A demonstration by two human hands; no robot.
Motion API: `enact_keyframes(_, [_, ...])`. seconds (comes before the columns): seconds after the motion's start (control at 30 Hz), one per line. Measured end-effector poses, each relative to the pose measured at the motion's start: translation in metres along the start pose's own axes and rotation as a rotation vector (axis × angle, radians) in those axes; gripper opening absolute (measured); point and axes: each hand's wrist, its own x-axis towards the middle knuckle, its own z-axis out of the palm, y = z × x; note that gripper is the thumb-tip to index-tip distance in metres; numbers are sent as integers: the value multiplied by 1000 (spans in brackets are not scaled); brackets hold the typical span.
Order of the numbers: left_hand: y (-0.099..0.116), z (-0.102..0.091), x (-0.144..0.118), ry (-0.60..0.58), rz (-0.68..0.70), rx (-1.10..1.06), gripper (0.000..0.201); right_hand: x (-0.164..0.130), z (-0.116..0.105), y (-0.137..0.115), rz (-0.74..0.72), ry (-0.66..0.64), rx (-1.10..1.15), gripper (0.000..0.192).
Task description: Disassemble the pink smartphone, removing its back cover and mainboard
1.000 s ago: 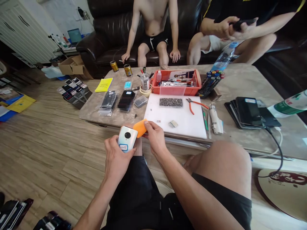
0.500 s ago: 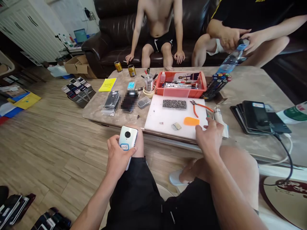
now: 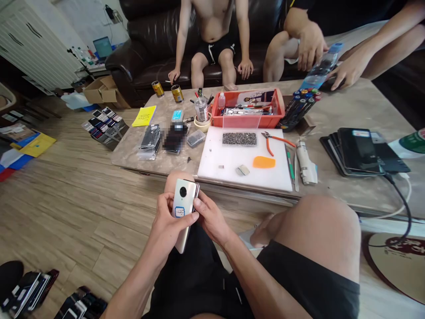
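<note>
A pale, shiny smartphone (image 3: 184,204) is held above my thigh with its back facing up. A round black camera ring sits near its top, and a sticker with handwritten marks lies lower down. My left hand (image 3: 166,223) wraps its left side, the thumb lying across the back. With thumb and fingers, my right hand (image 3: 212,218) grips the right edge, where a dark strip shows. What the fingers beneath touch is hidden. On the table beyond lies a white foam mat (image 3: 229,175) bearing an orange plastic piece (image 3: 264,162) and orange-handled pliers (image 3: 270,145).
Green tweezers (image 3: 290,166) lie at the mat's right edge. An orange-red tool box (image 3: 249,120) and a screwdriver rack (image 3: 297,110) stand behind. Stacked devices (image 3: 360,150) with a cable sit right. Across the table, a person's hand (image 3: 312,46) is near a plastic bottle (image 3: 320,68).
My right hand has moved from the mat's right edge to the phone and taken hold of its side. The person opposite has lowered the bottle onto the table.
</note>
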Motion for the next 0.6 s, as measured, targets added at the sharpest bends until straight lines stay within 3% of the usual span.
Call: enact_keyframes(0.6, [8, 4, -6, -77, -99, -133, 68, -5, 16, 7, -76, 215, -12, 47])
